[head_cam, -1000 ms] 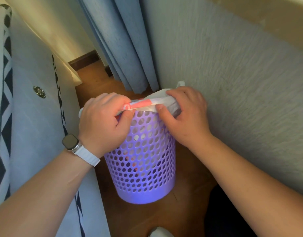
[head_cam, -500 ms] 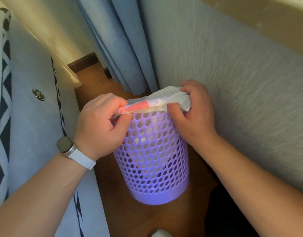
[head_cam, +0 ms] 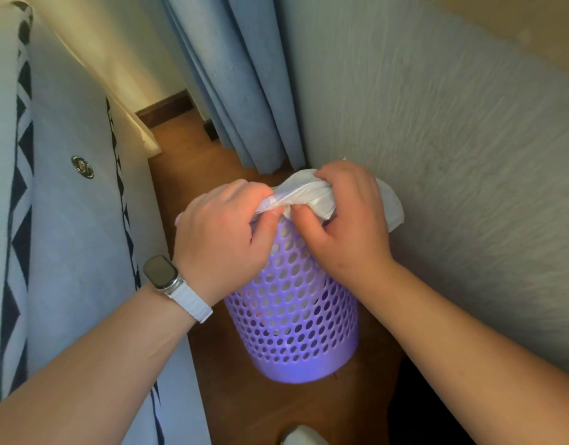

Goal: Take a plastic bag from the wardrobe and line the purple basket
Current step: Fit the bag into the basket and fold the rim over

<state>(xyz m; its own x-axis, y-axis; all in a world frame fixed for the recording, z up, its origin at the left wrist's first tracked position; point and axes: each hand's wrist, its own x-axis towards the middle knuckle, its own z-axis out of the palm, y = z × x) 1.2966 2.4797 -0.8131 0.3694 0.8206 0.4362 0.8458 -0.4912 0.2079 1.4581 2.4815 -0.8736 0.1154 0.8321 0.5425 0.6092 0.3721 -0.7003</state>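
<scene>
Crinkly bag atop perforated basket

Head camera looks steeply down, close above the purple basket.

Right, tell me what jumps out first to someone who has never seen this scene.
The purple basket, perforated with round holes, stands on the wooden floor mid-frame, beside the textured wall. Above its rim, the left hand and right hand both grip a bunched white plastic bag. A smartwatch on a white band sits on the left wrist.
</scene>
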